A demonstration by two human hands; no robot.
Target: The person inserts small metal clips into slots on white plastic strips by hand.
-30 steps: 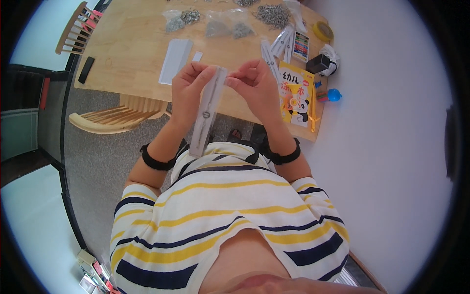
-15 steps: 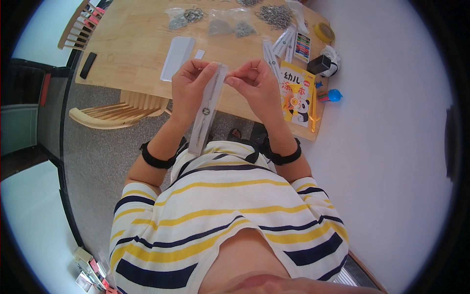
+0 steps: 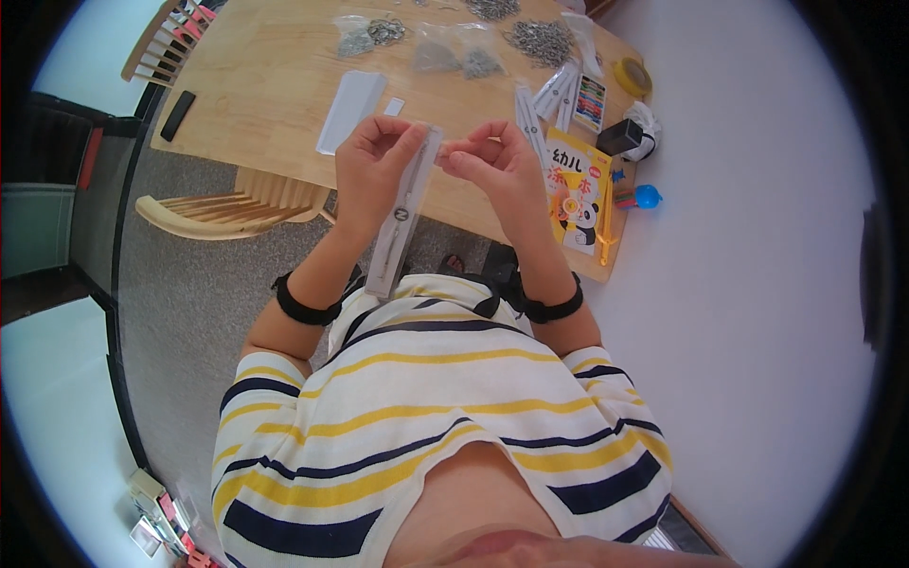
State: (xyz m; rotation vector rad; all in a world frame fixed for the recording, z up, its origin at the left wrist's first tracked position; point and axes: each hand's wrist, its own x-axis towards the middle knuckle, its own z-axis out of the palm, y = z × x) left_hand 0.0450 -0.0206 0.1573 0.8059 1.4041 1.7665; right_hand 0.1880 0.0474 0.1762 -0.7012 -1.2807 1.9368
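My left hand (image 3: 371,180) is closed on the upper end of a long, narrow packaged bracelet (image 3: 400,216), gripping it between thumb and fingers. The package has a see-through sleeve over a pale card, with a thin chain and a dark round charm at its middle. It slants down toward my lap. Beside its top edge, my right hand (image 3: 504,175) is closed, with thumb and forefinger pinched together. Whatever lies in that pinch is too small to make out. Past my hands, a stack of white card strips (image 3: 348,112) and a small white piece (image 3: 394,106) lie on the table.
On the wooden table (image 3: 256,85) lie bags of metal parts (image 3: 437,57), a chain pile (image 3: 538,43), more packaged bracelets (image 3: 530,121), crayons (image 3: 589,102), a yellow book (image 3: 576,194), tape (image 3: 632,76) and a black box (image 3: 619,137). A wooden chair (image 3: 237,208) stands front left.
My hands keep nearly the same pose, the left still holding the packaged bracelet. The table's contents have shifted slightly to the right in the view.
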